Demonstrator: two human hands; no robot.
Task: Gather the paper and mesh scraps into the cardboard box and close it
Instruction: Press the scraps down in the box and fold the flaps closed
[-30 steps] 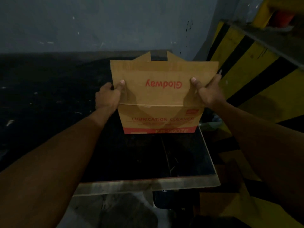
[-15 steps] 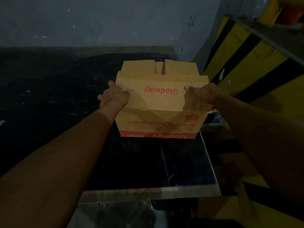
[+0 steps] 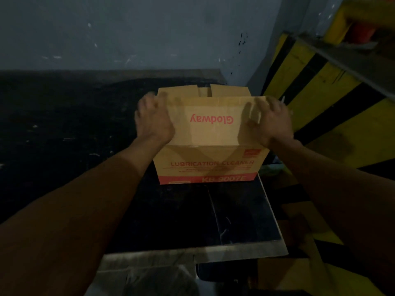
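A brown cardboard box (image 3: 210,165) with red print stands on the dark table (image 3: 192,212) near its right edge. Its near top flap (image 3: 210,122), printed "Glodway", lies folded down over the opening. My left hand (image 3: 152,119) presses on the flap's left end with fingers spread. My right hand (image 3: 270,120) presses on the flap's right end in the same way. Both hands are motion-blurred. Two far flaps (image 3: 226,90) show behind the near one with a gap between them. The inside of the box is hidden; no scraps are visible.
A grey wall (image 3: 139,33) rises behind the table. A yellow and black striped structure (image 3: 316,82) stands close on the right. The table's pale front edge (image 3: 192,255) is near me, with dim floor below.
The near flap went from upright to folded down over the box. Both hands moved from gripping the flap's side edges to pressing on top of it.
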